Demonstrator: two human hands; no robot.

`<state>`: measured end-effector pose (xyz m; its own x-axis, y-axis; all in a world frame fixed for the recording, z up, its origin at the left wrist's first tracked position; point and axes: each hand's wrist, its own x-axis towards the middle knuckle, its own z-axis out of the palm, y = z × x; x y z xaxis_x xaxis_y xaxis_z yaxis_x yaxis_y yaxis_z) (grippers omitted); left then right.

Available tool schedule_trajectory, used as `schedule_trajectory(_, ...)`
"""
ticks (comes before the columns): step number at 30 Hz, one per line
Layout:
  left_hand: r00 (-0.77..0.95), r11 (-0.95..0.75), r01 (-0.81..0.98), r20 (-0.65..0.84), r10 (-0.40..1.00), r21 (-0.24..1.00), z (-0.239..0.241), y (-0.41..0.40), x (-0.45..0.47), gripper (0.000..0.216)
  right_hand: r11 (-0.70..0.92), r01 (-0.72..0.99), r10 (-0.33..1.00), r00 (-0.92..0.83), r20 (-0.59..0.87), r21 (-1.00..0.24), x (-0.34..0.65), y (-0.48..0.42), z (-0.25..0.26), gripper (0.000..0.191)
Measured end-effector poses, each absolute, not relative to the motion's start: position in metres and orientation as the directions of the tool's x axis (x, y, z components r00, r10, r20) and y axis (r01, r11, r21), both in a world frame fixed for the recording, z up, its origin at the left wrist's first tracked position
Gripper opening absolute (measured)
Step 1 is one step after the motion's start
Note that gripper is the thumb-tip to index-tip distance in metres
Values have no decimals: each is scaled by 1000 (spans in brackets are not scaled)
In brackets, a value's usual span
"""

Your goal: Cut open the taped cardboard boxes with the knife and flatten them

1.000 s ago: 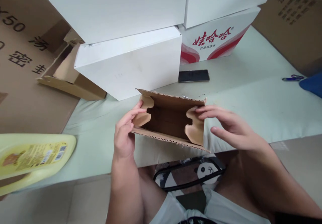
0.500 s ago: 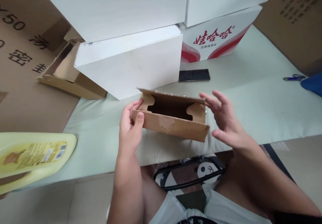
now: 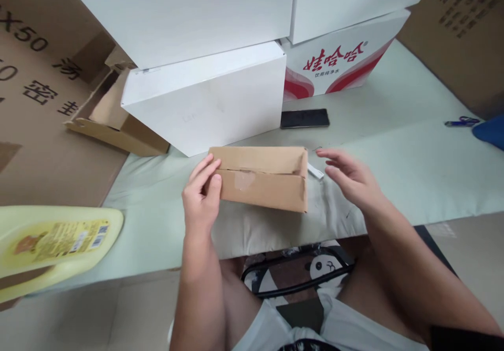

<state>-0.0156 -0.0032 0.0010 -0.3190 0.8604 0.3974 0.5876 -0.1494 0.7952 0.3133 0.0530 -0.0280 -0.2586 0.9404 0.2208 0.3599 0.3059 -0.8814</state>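
Observation:
A small brown cardboard box [image 3: 262, 180] lies on the pale green cloth [image 3: 413, 167] in front of me, its long flaps folded shut over the top. My left hand [image 3: 200, 198] grips the box's left end, fingers on top and thumb on the front face. Just to the right of the box hovers my right hand [image 3: 350, 177], fingers spread and holding nothing. A small white strip [image 3: 315, 171] lies between the box and that hand.
White boxes [image 3: 205, 99] are stacked behind, with a red-and-white printed carton [image 3: 338, 62] to the right. A black phone [image 3: 304, 118] lies beside them. An open brown carton [image 3: 106, 117] sits at left, a yellow bottle [image 3: 51, 246] at lower left, blue scissors [image 3: 459, 122] far right.
The box was open with its end tabs showing; its long flaps have been folded down and it now lies closed. My right hand let go and drew back to the right.

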Motion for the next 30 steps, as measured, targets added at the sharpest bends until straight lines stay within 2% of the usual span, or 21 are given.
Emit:
schedule_trajectory(3,-438,-121,493,366,821,862,-10,-2,-32,42,254,365,874,-483,51,-896,308,55,-39,61)
schedule_trajectory(6,-431,-117,492,358,828,863,-17,-2,-42,71,273,191,763,-640,91,-943,298,49,-41,87)
schedule_trajectory(9,-306,-115,392,247,920,913,-19,-5,-38,103,287,-54,766,-587,263,-957,290,42,-33,86)
schedule_trajectory(11,-140,-8,299,52,989,954,-18,-8,-27,105,323,-125,774,-536,338,-938,288,38,-25,79)
schedule_trajectory(13,16,175,284,-187,982,943,-18,-11,-16,102,392,-76,753,-546,367,-917,290,35,-16,70)
schedule_trajectory(15,97,355,290,-396,913,889,-17,-12,-6,100,466,6,715,-592,372,-885,293,33,-7,64)
schedule_trajectory(17,137,475,282,-525,840,834,-16,-13,0,97,528,52,681,-622,387,-847,297,32,-1,63)
schedule_trajectory(19,199,525,328,-601,774,785,-16,-11,1,92,577,88,651,-649,392,-812,299,32,1,60)
schedule_trajectory(21,219,500,408,-613,759,764,-14,-8,-1,85,620,125,628,-670,395,-774,300,31,1,56)
schedule_trajectory(23,152,442,463,-561,814,768,-12,-4,-4,71,666,148,607,-677,416,-731,299,30,-1,54)
schedule_trajectory(25,-49,370,503,-402,914,781,-10,-1,-6,56,708,175,604,-652,458,-685,296,27,-4,53)
schedule_trajectory(27,-228,300,529,-207,951,794,-7,1,-7,43,728,207,615,-618,489,-653,293,26,-4,50)
schedule_trajectory(29,-294,238,500,-96,951,833,-4,2,-7,39,736,205,613,-605,507,-646,290,25,-3,48)
schedule_trajectory(30,-286,222,456,-94,954,862,-3,2,-6,40,740,184,601,-613,513,-646,289,25,-2,46)
